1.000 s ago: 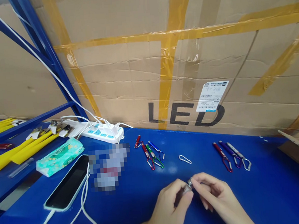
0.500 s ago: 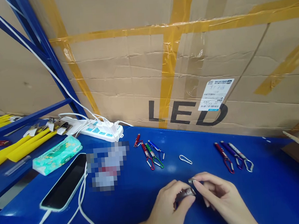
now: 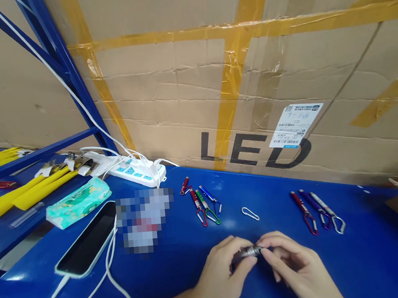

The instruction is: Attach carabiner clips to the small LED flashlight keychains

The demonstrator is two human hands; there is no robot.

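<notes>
My left hand [image 3: 224,273] is closed around a small silver keychain flashlight [image 3: 249,251], which lies roughly level between thumb and fingers. At its right end, my right hand [image 3: 295,263] pinches a small metal end cap, mostly hidden by the fingertips, against the tube. Just beyond the hands lies a loose silver carabiner clip [image 3: 250,213]. Red, green and blue keychain flashlights [image 3: 203,203] with clips attached lie to the left of it. Off to the right is a second group of flashlights [image 3: 314,209] in red, purple and silver, also with clips.
Left on the blue table [image 3: 181,270] are a charging phone [image 3: 89,240], its white cable [image 3: 108,266], a green tissue pack [image 3: 79,202] and a power strip [image 3: 137,172]. A large cardboard box [image 3: 167,101] stands behind. A blue metal frame [image 3: 77,89] rises at left.
My right hand has brought the small cap from just above the flashlight's end onto that end. The view has shifted slightly; the things on the table lie as before.
</notes>
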